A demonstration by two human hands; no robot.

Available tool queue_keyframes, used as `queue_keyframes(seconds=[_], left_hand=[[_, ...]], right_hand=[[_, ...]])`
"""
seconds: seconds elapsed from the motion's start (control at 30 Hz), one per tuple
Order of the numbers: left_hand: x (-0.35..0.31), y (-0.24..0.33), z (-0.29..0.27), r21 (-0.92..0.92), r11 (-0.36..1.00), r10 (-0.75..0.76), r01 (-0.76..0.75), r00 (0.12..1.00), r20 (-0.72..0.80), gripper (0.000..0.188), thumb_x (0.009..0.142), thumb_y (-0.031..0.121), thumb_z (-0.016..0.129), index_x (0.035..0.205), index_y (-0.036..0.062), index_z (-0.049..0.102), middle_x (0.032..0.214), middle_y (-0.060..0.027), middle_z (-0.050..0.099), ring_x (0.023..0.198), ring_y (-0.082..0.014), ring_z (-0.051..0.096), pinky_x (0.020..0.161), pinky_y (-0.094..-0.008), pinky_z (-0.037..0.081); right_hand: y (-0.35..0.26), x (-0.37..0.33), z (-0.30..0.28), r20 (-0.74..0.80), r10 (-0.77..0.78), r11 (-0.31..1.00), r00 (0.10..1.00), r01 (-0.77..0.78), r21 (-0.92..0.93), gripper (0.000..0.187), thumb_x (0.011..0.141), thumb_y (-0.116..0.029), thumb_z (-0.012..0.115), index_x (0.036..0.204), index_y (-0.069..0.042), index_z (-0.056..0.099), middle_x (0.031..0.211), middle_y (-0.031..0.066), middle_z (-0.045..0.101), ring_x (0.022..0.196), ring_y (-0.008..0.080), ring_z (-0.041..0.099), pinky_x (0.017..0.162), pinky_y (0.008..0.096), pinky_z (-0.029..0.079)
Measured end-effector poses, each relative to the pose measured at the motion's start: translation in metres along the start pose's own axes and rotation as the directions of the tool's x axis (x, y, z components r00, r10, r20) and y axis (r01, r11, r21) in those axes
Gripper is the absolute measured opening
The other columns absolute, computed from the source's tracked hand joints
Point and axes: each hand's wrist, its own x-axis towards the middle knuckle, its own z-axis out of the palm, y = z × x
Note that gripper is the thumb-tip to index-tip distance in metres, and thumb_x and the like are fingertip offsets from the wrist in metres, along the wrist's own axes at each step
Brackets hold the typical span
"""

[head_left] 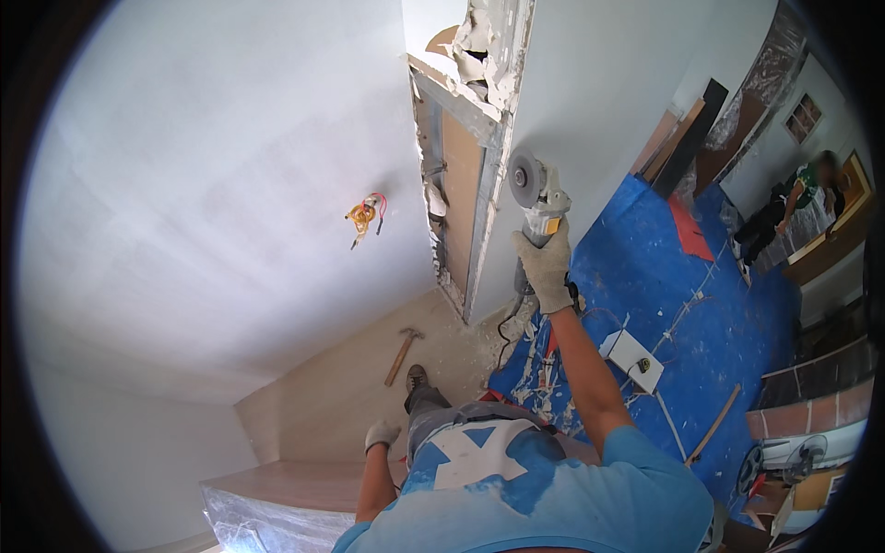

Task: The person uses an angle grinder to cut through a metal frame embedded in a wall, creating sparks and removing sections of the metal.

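My right hand, in a pale work glove, is closed round the body of an angle grinder. The grinder is raised with its grey disc upward, beside the cut edge of a wall opening. Torn plasterboard and metal framing line that opening. A dark cord hangs below the tool. Low on the left, my gloved left hand hangs with its fingers loosely apart and nothing visible in it. A claw hammer with a wooden handle lies on the floor ahead of it.
Yellow and red wires stick out of the left wall. Blue sheeting with plaster debris covers the floor at right, bearing a white box and a wooden stick. Another person is at the far right. Boards lean behind.
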Motion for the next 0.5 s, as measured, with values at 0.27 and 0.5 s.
queue_keyframes(seconds=[0.27,0.5], left_hand=[[-0.026,-0.129,0.096,-0.263,0.943,-0.118,0.203,0.945,0.305,0.033,0.093,0.035,0.072,0.104,0.0033,0.074,0.094,-0.0126,0.073,0.080,-0.0282,0.074,0.066,-0.0464,0.058],[0.016,-0.076,0.062,-0.659,0.727,-0.107,0.192,0.980,0.168,0.040,0.091,0.029,0.073,0.116,-0.0022,0.071,0.095,-0.0154,0.074,0.079,-0.0261,0.072,0.072,-0.0415,0.056]], right_hand=[[0.001,0.009,0.005,-0.039,-0.094,0.991,0.995,0.089,-0.100,0.072,0.081,-0.016,0.082,0.141,0.002,0.047,0.109,0.0140,0.072,0.094,0.0233,0.072,0.084,0.0375,0.058],[0.001,0.013,0.012,-0.046,-0.050,0.994,0.998,0.046,-0.095,0.080,0.079,-0.019,0.083,0.146,0.003,0.044,0.119,0.0228,0.071,0.108,0.0367,0.072,0.095,0.0444,0.056]])
